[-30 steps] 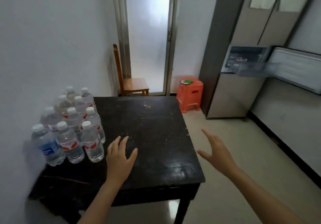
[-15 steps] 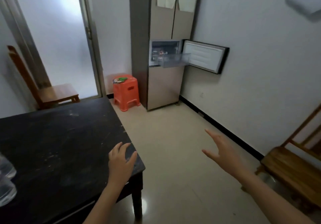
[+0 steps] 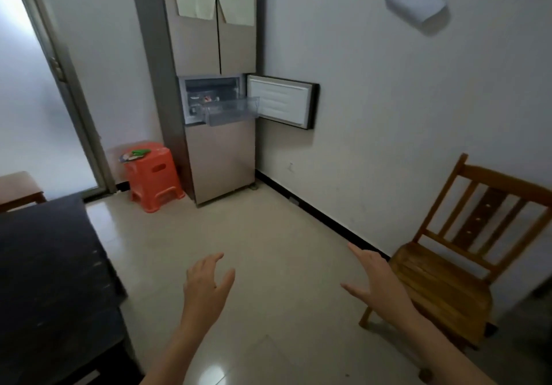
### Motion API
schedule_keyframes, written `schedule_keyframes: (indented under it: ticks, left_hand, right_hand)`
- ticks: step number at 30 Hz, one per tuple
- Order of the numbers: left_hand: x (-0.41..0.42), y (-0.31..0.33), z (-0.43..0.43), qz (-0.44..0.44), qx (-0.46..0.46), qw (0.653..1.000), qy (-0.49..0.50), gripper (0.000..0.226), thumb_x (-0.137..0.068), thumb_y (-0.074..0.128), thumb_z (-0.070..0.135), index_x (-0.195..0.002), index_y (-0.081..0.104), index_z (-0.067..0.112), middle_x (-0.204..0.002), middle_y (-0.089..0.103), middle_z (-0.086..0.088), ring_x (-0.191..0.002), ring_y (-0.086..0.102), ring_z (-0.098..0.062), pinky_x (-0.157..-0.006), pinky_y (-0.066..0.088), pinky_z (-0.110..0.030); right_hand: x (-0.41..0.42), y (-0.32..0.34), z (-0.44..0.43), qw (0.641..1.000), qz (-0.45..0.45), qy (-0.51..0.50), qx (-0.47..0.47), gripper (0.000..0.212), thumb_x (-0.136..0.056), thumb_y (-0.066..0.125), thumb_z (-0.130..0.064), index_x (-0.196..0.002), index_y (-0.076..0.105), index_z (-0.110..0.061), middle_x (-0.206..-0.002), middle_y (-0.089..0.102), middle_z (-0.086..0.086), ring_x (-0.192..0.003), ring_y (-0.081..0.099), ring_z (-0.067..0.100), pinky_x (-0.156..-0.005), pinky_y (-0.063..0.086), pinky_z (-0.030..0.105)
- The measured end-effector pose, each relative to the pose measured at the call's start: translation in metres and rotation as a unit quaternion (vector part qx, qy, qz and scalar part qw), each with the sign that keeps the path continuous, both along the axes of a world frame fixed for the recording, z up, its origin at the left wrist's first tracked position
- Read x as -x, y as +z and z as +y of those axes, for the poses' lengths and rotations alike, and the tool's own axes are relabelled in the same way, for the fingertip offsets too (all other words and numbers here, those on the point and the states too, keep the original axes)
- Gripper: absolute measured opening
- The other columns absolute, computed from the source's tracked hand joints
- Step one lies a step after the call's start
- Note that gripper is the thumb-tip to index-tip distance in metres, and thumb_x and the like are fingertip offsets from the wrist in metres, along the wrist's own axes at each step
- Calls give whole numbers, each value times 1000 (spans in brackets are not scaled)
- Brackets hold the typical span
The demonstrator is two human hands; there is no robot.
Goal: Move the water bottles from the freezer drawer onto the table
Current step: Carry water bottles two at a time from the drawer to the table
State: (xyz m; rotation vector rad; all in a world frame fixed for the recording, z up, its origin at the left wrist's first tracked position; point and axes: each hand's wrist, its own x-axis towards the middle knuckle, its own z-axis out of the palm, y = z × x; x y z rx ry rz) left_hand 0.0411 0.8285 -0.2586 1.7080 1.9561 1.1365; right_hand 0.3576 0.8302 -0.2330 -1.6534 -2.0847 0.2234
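**Left grip** [image 3: 206,283]: empty, with the fingers loosely spread, held out over the floor.

**Right grip** [image 3: 376,280]: empty, with the fingers straight and the palm turned inward, near the wooden chair [image 3: 448,280].

**Freezer drawer** [image 3: 230,111]: clear plastic, pulled out of the open middle compartment of the fridge [image 3: 215,41]. Its long axis runs from the fridge out toward me. It is well apart from both grips, across open floor. It lies almost straight ahead of my left grip, while my right grip sits off to the right of that line. I judge the left slightly the nearer.

**Freezer door** [image 3: 282,101]: swung open on the drawer's right, along the wall. I judge that it shuts off that side, so the reach should come from the front or the left.

**Water bottles**: I can make none out, and whatever the drawer holds is too small to tell from here.

**Bench** [image 3: 44,265]: dark top, only partly in view, to the left of my left grip and apart from it.

**Orange stool** [image 3: 153,175]: just left of the fridge, off the straight line to the drawer.
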Motion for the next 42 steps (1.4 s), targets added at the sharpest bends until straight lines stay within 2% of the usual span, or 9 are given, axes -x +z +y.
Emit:
schedule_keyframes:
  ticks: [3, 8, 12, 18, 22, 26, 32, 42]
  left_hand:
    - [-38, -5, 17, 12, 19, 1000, -12, 37, -83, 66, 16, -118, 58, 6, -121, 58, -14, -116, 47, -32, -97, 33, -41]
    - [-66, 7, 62, 37, 15, 999, -33, 39, -83, 66, 17, -120, 57, 6, -123, 57, -15, -118, 46, -32, -100, 32, -40]
    - [-83, 9, 101, 36, 1, 999, -40, 39, -84, 65, 17, -120, 56, 5, -123, 57, -14, -118, 46, -32, -101, 31, -41]
    - [-87, 6, 180, 35, -1, 999, -34, 40, -85, 63, 19, -122, 54, 6, -126, 55, -15, -119, 45, -32, -101, 31, -43]
    - [-80, 16, 252, 12, -12, 1000, -13, 40, -85, 63, 18, -122, 55, 5, -123, 56, -18, -116, 45, -35, -98, 33, -45]
    - [-72, 23, 317, -2, -38, 999, -6, 38, -84, 65, 15, -119, 57, 2, -120, 58, -18, -114, 48, -36, -97, 34, -46]
    - [-66, 19, 386, -27, -44, 999, 8, 35, -82, 66, 9, -115, 58, -1, -119, 59, -20, -114, 50, -36, -100, 33, -47]
    - [-83, 17, 485, -12, -28, 999, 28, 36, -84, 65, 13, -117, 58, 1, -120, 58, -17, -117, 47, -33, -99, 32, -41]
  right_hand:
    - [-37, -5, 12, 1000, -1, -9, 22, 77, -81, 63, -44, -143, 22, -27, -136, 41, -1, -125, 39, 13, -103, 37, 28]
    - [-64, -10, 49, 1000, 15, -16, 9, 76, -82, 63, -43, -143, 23, -25, -134, 42, -1, -122, 40, 12, -103, 35, 24]
    - [-64, -18, 89, 1000, 17, -12, 14, 74, -82, 62, -45, -143, 25, -27, -135, 41, 0, -122, 40, 13, -101, 37, 26]
    - [-61, -8, 178, 998, -50, 33, 7, 71, -83, 58, -48, -143, 23, -31, -135, 40, 1, -121, 39, 15, -100, 36, 26]
    - [-64, 11, 252, 995, -91, 35, 7, 71, -85, 57, -47, -144, 24, -28, -137, 38, 4, -123, 38, 18, -101, 35, 28]
    - [-64, 20, 316, 992, -119, 42, 13, 71, -85, 56, -48, -144, 23, -27, -139, 36, 2, -125, 35, 16, -102, 32, 25]
    - [-55, 20, 393, 992, -111, 56, 11, 70, -85, 57, -47, -143, 26, -26, -138, 38, 2, -125, 37, 16, -100, 32, 24]
    - [-71, 13, 518, 995, -70, 60, 22, 66, -85, 60, -40, -142, 31, -23, -136, 41, 5, -124, 39, 19, -100, 35, 27]
